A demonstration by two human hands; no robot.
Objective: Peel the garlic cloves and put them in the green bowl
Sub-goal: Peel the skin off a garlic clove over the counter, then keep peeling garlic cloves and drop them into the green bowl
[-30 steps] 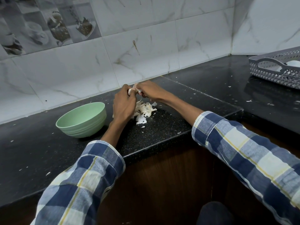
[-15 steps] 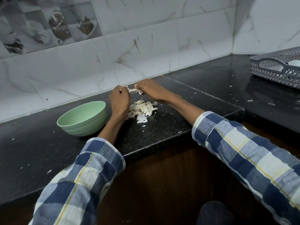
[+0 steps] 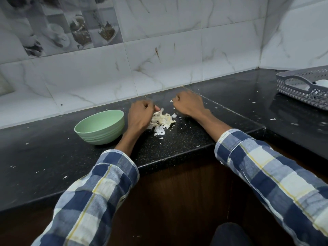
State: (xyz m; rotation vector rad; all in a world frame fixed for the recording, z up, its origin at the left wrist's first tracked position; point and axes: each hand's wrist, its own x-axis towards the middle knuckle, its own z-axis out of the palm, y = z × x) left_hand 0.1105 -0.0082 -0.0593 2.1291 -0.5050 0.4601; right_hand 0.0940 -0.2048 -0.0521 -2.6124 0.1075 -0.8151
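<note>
Hands [image 3: 140, 118] [image 3: 188, 104] flank garlic skins [image 3: 162, 120] near counter edge [image 3: 177, 157], beside green bowl [image 3: 99, 128].

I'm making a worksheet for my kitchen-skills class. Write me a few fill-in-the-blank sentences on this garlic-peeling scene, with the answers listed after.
1. The green bowl stands on the ____ countertop.
2. The pile of garlic skins lies between the bowl and the person's ____ hand.
3. The left hand is between the skins and the ____.
4. At the far right stands a grey ____.

Missing words: black; right; bowl; basket
</note>
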